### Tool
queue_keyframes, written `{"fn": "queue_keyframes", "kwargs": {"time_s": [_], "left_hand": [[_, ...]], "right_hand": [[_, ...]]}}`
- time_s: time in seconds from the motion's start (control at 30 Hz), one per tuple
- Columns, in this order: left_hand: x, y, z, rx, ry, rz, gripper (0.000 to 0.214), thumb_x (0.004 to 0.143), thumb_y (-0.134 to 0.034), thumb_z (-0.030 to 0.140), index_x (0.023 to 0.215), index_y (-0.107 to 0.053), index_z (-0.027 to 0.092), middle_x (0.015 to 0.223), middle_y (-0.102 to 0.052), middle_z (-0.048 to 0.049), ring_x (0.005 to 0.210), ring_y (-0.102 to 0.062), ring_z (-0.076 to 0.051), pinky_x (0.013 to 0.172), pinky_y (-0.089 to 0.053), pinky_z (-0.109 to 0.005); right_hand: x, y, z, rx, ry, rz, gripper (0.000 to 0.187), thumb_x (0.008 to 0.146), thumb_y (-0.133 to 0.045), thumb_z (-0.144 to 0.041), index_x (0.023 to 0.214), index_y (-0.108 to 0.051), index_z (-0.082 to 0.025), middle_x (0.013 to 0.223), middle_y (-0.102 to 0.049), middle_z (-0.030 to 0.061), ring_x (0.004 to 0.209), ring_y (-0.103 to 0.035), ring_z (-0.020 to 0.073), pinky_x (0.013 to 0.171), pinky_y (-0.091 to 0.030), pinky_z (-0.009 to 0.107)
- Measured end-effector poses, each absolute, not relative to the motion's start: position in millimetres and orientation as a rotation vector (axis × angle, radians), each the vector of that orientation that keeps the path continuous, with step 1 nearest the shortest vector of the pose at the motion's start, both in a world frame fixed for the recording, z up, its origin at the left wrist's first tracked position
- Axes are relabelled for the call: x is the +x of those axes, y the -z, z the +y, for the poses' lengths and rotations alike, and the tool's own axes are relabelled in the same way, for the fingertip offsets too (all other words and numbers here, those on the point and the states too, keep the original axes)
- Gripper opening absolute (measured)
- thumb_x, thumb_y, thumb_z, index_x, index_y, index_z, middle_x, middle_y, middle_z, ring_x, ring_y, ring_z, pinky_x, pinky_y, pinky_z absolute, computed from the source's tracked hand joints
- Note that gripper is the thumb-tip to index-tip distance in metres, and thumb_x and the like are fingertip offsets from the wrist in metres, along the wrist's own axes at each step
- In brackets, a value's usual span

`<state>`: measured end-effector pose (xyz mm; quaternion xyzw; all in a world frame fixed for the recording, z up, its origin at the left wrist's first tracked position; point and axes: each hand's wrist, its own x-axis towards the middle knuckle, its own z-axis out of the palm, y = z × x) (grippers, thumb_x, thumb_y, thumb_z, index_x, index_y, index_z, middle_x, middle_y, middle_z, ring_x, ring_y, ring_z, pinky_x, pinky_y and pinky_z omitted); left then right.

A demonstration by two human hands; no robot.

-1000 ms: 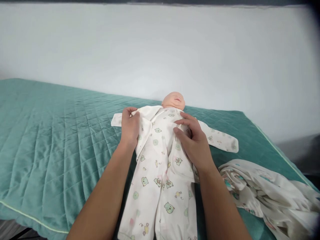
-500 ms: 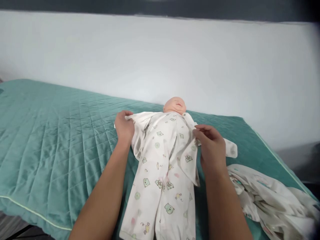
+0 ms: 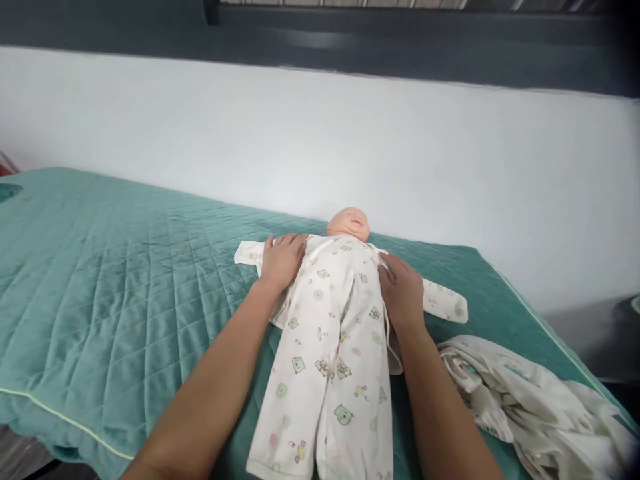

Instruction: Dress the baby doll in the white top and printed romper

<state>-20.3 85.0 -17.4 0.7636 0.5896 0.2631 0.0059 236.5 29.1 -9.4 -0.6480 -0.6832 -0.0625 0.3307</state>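
A baby doll [image 3: 349, 224] lies on its back, its head toward the wall. White printed baby trousers [image 3: 320, 353] cover its front from near the neck down, the legs pointing toward me. A white long-sleeved baby top [image 3: 445, 301] shows at both sides, its sleeves stretched outward. My left hand [image 3: 284, 261] rests, fingers spread, on the cloth by the doll's shoulder on the left. Against the cloth on the right side lies my right hand [image 3: 403, 288], its fingers extended and partly hidden. The doll's body is covered by the clothes.
A green quilted cover [image 3: 150, 287] spreads under everything. Crumpled white printed cloth [image 3: 535, 400] lies at the right, beside my right forearm. A white wall [image 3: 310, 147] stands behind the doll's head.
Both hands have moved inward against the doll's sides. The top's outspread edges, held out before, now lie down along the sides. The view has tilted up slightly.
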Motion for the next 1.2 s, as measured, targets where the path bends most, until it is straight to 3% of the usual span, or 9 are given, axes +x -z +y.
{"fn": "queue_keyframes", "kwargs": {"time_s": [0.23,0.57,0.67,0.73,0.83,0.93,1.03,1.1,1.2], "left_hand": [[-63.8,18.9,97.7,2.320,-0.653,1.875,0.046,0.099,-0.030,0.018,0.133,-0.058,0.028,0.128,-0.067,-0.0084,0.116,-0.062,-0.028,0.096,-0.046,-0.043],[-69.0,26.1,96.4,2.299,-0.773,1.801,0.042,0.102,-0.031,0.027,0.134,-0.058,0.027,0.134,-0.065,-0.0068,0.125,-0.058,-0.026,0.105,-0.041,-0.042],[-65.1,23.8,94.2,2.299,-0.840,1.788,0.043,0.102,-0.031,0.025,0.137,-0.055,0.024,0.139,-0.061,-0.0091,0.129,-0.054,-0.026,0.109,-0.039,-0.046],[-61.4,21.6,91.4,2.347,-0.883,1.746,0.043,0.101,-0.032,0.024,0.139,-0.053,0.024,0.143,-0.057,-0.0085,0.133,-0.051,-0.025,0.115,-0.032,-0.049],[-55.6,18.6,86.4,2.475,-0.808,1.600,0.045,0.097,-0.042,0.023,0.141,-0.051,0.026,0.149,-0.052,-0.0063,0.138,-0.045,-0.024,0.121,-0.024,-0.049],[-52.9,17.5,82.7,2.535,-0.689,1.563,0.055,0.092,-0.050,0.021,0.146,-0.045,0.027,0.155,-0.046,-0.0057,0.143,-0.039,-0.025,0.123,-0.021,-0.050],[-54.5,17.0,81.0,2.492,-0.651,1.659,0.060,0.090,-0.052,0.024,0.149,-0.040,0.027,0.157,-0.044,-0.0059,0.143,-0.039,-0.027,0.123,-0.020,-0.054],[-56.6,15.9,80.3,2.455,-0.637,1.704,0.062,0.089,-0.053,0.026,0.150,-0.040,0.027,0.156,-0.045,-0.0064,0.141,-0.041,-0.029,0.122,-0.022,-0.055],[-58.6,13.0,79.6,2.418,-0.624,1.737,0.063,0.088,-0.054,0.029,0.150,-0.040,0.024,0.150,-0.051,-0.0083,0.136,-0.046,-0.030,0.119,-0.026,-0.055]], "right_hand": [[255.2,-1.0,26.1,-1.882,0.232,-1.868,0.044,0.097,-0.035,-0.029,0.129,-0.067,-0.026,0.126,-0.068,0.0085,0.111,-0.060,0.0297,0.095,-0.045,0.047],[296.0,-13.6,44.1,-2.219,0.214,-1.854,0.048,0.094,-0.034,-0.021,0.124,-0.071,-0.026,0.131,-0.066,0.0085,0.113,-0.061,0.0322,0.091,-0.047,0.047],[281.7,-20.7,33.9,-2.087,0.476,-2.070,0.048,0.092,-0.038,-0.017,0.132,-0.064,-0.020,0.140,-0.059,0.0145,0.126,-0.053,0.0372,0.100,-0.042,0.053],[266.5,-23.3,25.0,-1.865,0.567,-2.273,0.052,0.090,-0.041,-0.015,0.139,-0.055,-0.016,0.149,-0.050,0.0159,0.135,-0.045,0.0352,0.110,-0.035,0.054],[255.0,-19.8,18.7,-1.679,0.430,-2.452,0.056,0.091,-0.041,-0.018,0.147,-0.042,-0.014,0.156,-0.043,0.0145,0.142,-0.040,0.0290,0.117,-0.030,0.051],[268.1,-9.3,21.3,-1.816,0.286,-2.381,0.060,0.093,-0.044,-0.030,0.150,-0.036,-0.015,0.153,-0.046,0.0160,0.140,-0.044,0.0318,0.114,-0.033,0.056],[292.8,0.4,24.5,-1.894,0.206,-2.343,0.062,0.088,-0.053,-0.040,0.146,-0.044,-0.020,0.147,-0.053,0.0160,0.134,-0.050,0.0361,0.112,-0.031,0.060],[305.3,2.4,26.8,-1.881,0.143,-2.276,0.057,0.082,-0.061,-0.035,0.137,-0.055,-0.023,0.140,-0.060,0.0163,0.129,-0.054,0.0381,0.110,-0.031,0.060],[307.6,-8.9,37.1,-1.779,0.067,-2.026,0.041,0.066,-0.071,-0.022,0.106,-0.072,-0.025,0.116,-0.073,0.0150,0.109,-0.065,0.0383,0.096,-0.043,0.054]]}}
